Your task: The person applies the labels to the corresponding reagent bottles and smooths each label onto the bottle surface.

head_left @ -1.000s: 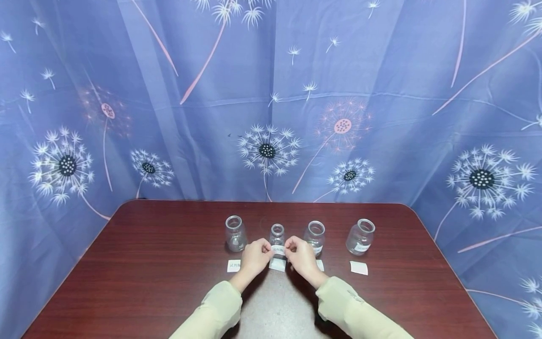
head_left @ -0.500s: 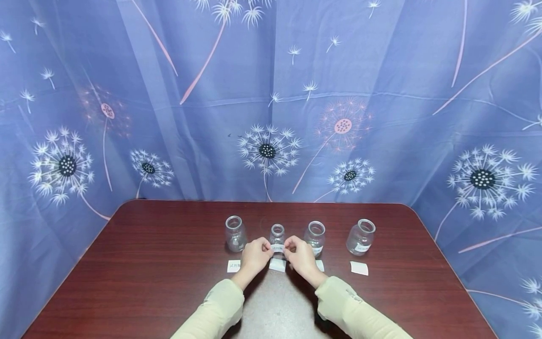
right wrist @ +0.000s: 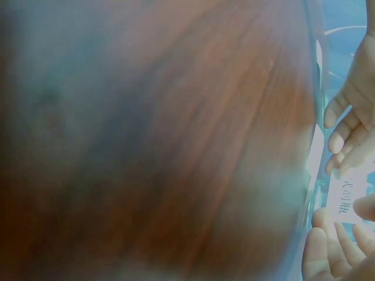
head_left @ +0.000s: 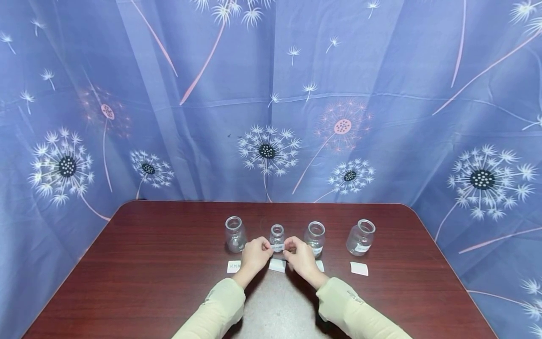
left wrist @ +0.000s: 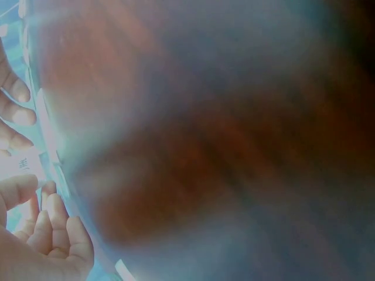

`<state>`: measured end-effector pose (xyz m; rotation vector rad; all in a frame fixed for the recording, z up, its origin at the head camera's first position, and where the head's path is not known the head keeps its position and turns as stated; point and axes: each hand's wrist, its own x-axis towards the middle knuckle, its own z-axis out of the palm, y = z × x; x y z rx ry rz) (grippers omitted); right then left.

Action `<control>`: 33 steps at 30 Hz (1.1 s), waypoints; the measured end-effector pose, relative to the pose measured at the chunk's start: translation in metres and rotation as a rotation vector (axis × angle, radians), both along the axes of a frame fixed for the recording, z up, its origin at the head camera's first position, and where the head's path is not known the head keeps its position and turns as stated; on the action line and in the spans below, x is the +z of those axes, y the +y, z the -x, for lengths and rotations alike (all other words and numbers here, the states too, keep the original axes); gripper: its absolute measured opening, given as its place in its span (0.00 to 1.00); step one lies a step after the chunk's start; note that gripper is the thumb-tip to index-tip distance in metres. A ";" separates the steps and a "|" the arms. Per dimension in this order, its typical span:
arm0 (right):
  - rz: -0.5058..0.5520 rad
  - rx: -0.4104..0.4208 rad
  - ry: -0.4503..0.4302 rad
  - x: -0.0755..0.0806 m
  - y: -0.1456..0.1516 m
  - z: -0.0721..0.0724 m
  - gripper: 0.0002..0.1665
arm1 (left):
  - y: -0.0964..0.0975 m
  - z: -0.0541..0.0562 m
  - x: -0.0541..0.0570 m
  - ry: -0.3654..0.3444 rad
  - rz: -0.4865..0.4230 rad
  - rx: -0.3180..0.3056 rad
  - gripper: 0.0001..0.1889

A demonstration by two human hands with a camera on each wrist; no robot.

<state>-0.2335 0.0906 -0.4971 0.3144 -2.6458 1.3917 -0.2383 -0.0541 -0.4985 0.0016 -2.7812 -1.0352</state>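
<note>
A small glass bottle (head_left: 277, 231) stands between my hands, a white printed label (head_left: 277, 247) across its front. My left hand (head_left: 255, 256) pinches the label's left end between thumb and fingertips. At the other end, the thumb and fingertips of my right hand (head_left: 302, 258) hold the right edge. The right wrist view shows the label's dark print (right wrist: 344, 196) between both sets of fingers. Just below the bottle, a blank white slip (head_left: 277, 265) lies on the table.
A larger glass jar (head_left: 235, 234) stands at left, a printed label (head_left: 234, 266) before it. Right of the bottle are two labelled jars, one (head_left: 315, 230) partly behind my right hand, another (head_left: 361, 238) farther out. White slips (head_left: 359, 268) lie before them on the brown table (head_left: 148, 263).
The label has gone from held bowed in front of the small bottle to lying against its front, slightly lower at the left. Both hands have hardly moved.
</note>
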 end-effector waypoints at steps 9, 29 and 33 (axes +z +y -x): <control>0.050 0.047 -0.060 0.000 0.000 -0.004 0.21 | 0.000 0.000 0.000 0.014 0.002 0.007 0.06; 0.047 0.061 -0.059 0.003 -0.006 0.013 0.34 | -0.006 0.004 0.003 0.153 -0.043 -0.170 0.35; 0.054 0.074 -0.068 0.004 -0.008 0.016 0.34 | -0.006 0.007 0.002 0.164 -0.009 -0.221 0.34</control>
